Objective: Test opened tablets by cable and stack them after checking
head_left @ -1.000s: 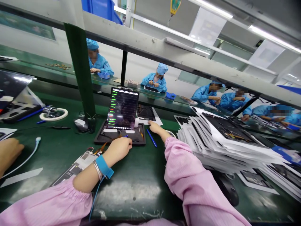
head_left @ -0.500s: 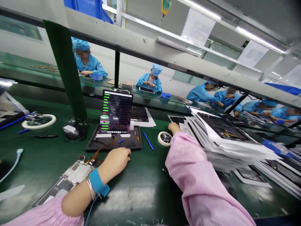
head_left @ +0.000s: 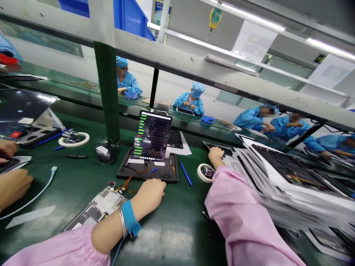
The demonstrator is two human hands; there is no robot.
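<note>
My left hand (head_left: 149,192), with a blue wrist strap, rests loosely curled on the green mat just in front of a black tray (head_left: 146,170). A tablet (head_left: 152,135) stands propped in that tray, its screen showing green bars. An opened device with bare circuit boards (head_left: 95,208) lies under my left forearm, joined to the tray by an orange flex cable. My right hand (head_left: 216,155) reaches far right and touches the near end of a fanned stack of tablet parts in white sleeves (head_left: 280,177). A tape roll (head_left: 205,172) sits beside that wrist.
A blue pen (head_left: 185,172) lies right of the tray. A green post (head_left: 107,92) stands behind a mouse (head_left: 103,152). Another person's hands (head_left: 12,184) work at the left edge near a white cable (head_left: 41,188). Workers in blue sit across the line.
My right hand left the tray's right side and moved right to the stack of sleeved parts. My left hand stayed put on the mat. The camera swung slightly.
</note>
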